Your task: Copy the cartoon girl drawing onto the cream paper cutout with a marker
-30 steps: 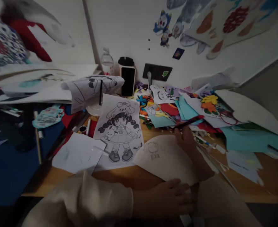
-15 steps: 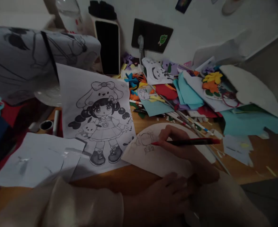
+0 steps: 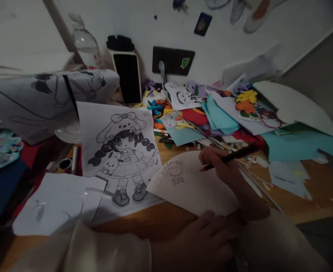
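Observation:
My right hand grips a dark pen with a red end, its tip low over a fan-shaped sheet. Faint sketch lines mark the sheet's left part. Near the sheet's lower edge lies my left hand, fingers spread and nothing held, beside the right forearm. Left of the sheet, a drawing of a girl in a puppy hat rests on the table.
Coloured paper scraps, flowers and sticks cover the back of the table. A phone-like device and a plastic bottle stand behind. White papers lie at the left, a large white cutout at the right.
The camera view has tilted up somewhat. My right hand has moved right and away from the sketch with the pen, whose tip was at the sketch before. My left hand stays near the sheet's lower edge.

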{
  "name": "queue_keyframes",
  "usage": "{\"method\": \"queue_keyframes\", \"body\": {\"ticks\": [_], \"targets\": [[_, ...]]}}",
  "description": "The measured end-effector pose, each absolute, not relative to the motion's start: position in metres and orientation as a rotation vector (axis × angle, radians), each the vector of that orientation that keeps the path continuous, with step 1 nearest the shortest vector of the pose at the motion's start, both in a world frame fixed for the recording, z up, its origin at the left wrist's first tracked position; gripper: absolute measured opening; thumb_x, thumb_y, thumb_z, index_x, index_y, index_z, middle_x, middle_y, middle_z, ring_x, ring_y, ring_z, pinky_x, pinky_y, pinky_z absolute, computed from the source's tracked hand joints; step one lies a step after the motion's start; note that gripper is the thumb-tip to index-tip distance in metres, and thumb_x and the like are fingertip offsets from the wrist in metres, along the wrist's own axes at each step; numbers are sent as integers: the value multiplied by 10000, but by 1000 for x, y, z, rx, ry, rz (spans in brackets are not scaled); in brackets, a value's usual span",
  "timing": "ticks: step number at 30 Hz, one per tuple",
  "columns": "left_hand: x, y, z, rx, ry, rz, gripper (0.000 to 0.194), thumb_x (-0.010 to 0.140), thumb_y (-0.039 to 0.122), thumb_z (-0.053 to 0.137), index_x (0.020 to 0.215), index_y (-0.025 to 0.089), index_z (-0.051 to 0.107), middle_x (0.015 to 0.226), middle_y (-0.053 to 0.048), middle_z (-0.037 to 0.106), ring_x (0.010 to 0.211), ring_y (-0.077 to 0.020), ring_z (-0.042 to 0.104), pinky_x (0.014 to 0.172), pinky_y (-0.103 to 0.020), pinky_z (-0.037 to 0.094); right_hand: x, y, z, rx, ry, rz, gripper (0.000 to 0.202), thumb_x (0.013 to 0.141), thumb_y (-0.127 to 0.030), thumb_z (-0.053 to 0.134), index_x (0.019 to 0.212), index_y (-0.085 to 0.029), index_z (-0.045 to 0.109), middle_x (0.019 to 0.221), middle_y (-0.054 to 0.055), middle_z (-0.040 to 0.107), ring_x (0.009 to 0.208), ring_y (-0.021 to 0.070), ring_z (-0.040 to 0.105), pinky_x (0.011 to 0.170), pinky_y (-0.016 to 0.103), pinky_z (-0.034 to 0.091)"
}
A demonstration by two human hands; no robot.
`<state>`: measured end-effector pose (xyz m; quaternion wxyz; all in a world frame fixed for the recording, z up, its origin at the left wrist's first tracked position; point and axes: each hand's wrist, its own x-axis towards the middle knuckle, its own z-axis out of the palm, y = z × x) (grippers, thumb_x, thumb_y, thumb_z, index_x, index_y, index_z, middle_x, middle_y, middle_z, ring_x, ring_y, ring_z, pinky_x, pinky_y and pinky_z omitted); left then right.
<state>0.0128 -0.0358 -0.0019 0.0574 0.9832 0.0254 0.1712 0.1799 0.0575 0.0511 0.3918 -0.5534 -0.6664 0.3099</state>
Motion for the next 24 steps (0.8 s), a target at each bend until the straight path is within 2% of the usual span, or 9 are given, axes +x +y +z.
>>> {"method": "queue_keyframes", "body": {"ticks": [2, 4, 7, 11, 14, 19, 24], "targets": [[14, -37, -7, 3000, 52, 560, 253, 888, 285, 382, 1021, 175, 566, 1255, -74, 522, 1231, -224, 435, 1055, -410, 250, 196, 61, 55, -1496, -1661, 602, 422, 916, -405, 343, 567, -190, 445, 571, 2, 452, 547, 119, 435, 514, 241, 355], [16, -38, -13, 3018, 42, 619, 244, 880, 289, 398, 1012, 165, 561, 1260, -81, 520, 1229, -238, 440, 1052, -406, 253, 214, 65, 56, -1675, -1652, 354, 410, 900, -420, 386, 562, -195, 446, 525, -3, 433, 519, 123, 417, 510, 250, 326], [19, -40, -21, 3040, 52, 718, 240, 873, 302, 414, 1007, 163, 558, 1237, -71, 535, 1215, -242, 453, 1051, -395, 257, 235, 71, 51, -1955, -1877, 117, 248, 834, -412, 514, 722, -198, 571, 615, 13, 563, 570, 150, 487, 523, 250, 299], [22, -40, -26, 3071, 70, 872, 274, 871, 335, 427, 1057, 188, 565, 1195, -37, 559, 1189, -235, 479, 1043, -384, 273, 244, 74, 49, -2038, -2155, 244, 245, 804, -431, 559, 882, -212, 637, 834, 51, 659, 727, 185, 573, 593, 249, 354], [24, -40, -28, 3089, 114, 958, 296, 868, 349, 437, 1107, 221, 556, 1196, -15, 561, 1174, -225, 494, 1025, -375, 300, 253, 71, 57, -2029, -2080, 229, 302, 852, -450, 478, 882, -208, 656, 831, 50, 664, 728, 173, 575, 602, 247, 368], [27, -41, -33, 3132, 176, 1006, 318, 864, 358, 444, 1143, 240, 541, 1233, -8, 553, 1180, -205, 486, 1014, -360, 325, 289, 64, 62, -2201, -1711, -68, 317, 875, -354, 410, 890, -174, 671, 862, 67, 677, 766, 181, 583, 628, 253, 375], [27, -41, -37, 3180, 261, 1088, 331, 856, 352, 448, 1160, 245, 523, 1262, -36, 540, 1181, -234, 483, 1016, -439, 312, 304, 64, 51, -2323, -1711, 23, 289, 843, -344, 459, 909, -196, 698, 906, 66, 696, 754, 179, 602, 613, 244, 387]]}}
